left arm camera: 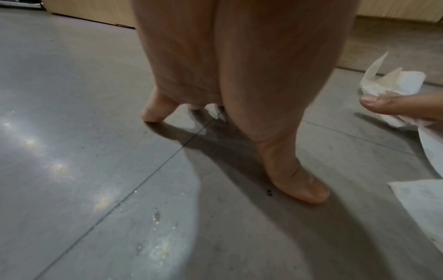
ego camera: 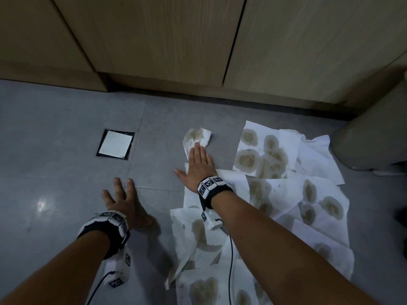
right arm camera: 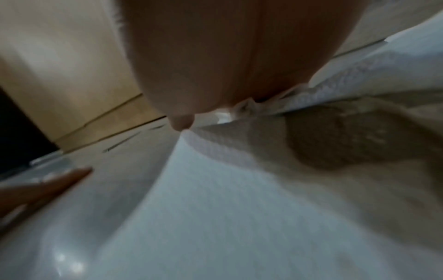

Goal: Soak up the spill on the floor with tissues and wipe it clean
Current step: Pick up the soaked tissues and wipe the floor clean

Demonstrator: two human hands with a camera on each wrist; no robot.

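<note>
The right hand [ego camera: 199, 160], fingers straight and flat, presses a crumpled, brown-stained tissue [ego camera: 196, 137] on the grey floor [ego camera: 66, 128]. Stained white sheets [ego camera: 275, 172] lie right. The left hand [ego camera: 123, 203] rests spread flat.

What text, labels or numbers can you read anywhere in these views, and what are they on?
None: no readable words or numbers in any view.
Left wristband: black-and-white square code patterns only, no letters.
Right wristband: the same square patterns.
Floor plate: blank.
Tissues: only brownish stains.
Right wrist view: too blurred to read anything.
</note>
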